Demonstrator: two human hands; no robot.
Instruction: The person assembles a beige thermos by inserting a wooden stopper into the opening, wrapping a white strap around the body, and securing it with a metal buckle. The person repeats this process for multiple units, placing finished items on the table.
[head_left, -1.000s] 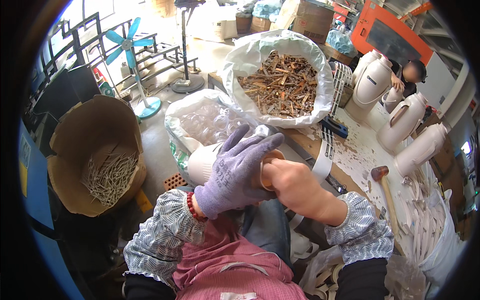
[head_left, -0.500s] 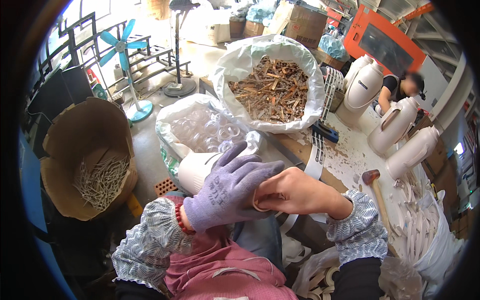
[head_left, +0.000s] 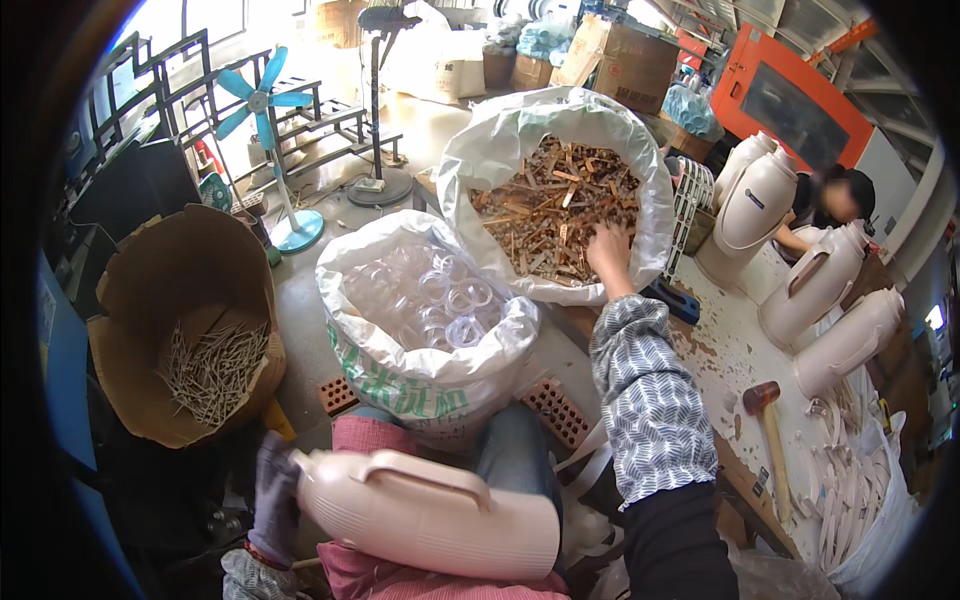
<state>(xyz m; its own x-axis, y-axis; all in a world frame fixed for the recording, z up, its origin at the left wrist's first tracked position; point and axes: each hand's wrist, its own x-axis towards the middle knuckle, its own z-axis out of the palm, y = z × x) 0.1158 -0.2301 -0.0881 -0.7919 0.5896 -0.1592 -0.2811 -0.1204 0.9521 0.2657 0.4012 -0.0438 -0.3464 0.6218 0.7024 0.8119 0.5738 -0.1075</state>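
Beside worn bench, left hand touches flask, right hand strips, grips unclear.

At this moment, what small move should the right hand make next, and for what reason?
Probably the right hand should pinch one of the thin brown strips and lift it out. It reaches down among them in the open white sack, while the gloved left hand is at the narrow end of the beige handled flask, which lies on its side.
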